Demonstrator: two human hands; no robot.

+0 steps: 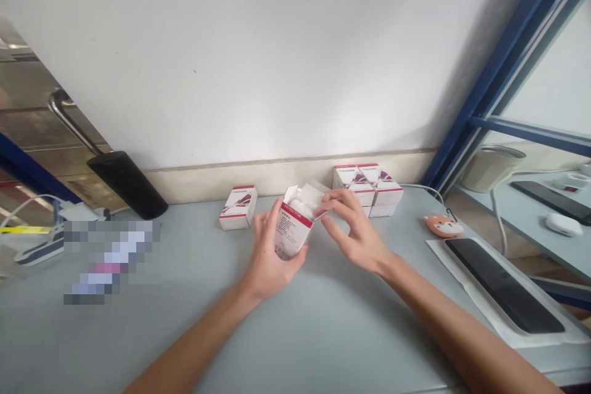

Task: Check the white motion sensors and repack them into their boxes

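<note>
White card detector carton, light and easily crushed, grasped by its flat side in the left hand at seven o'clock; right hand at three o'clock lightly fingers its open flap.

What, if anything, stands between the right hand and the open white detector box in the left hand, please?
Nothing visible does. The right hand is right at the open top of the white detector box, with its fingers by the raised flap, while the left hand holds the box from the opposite side.
</note>
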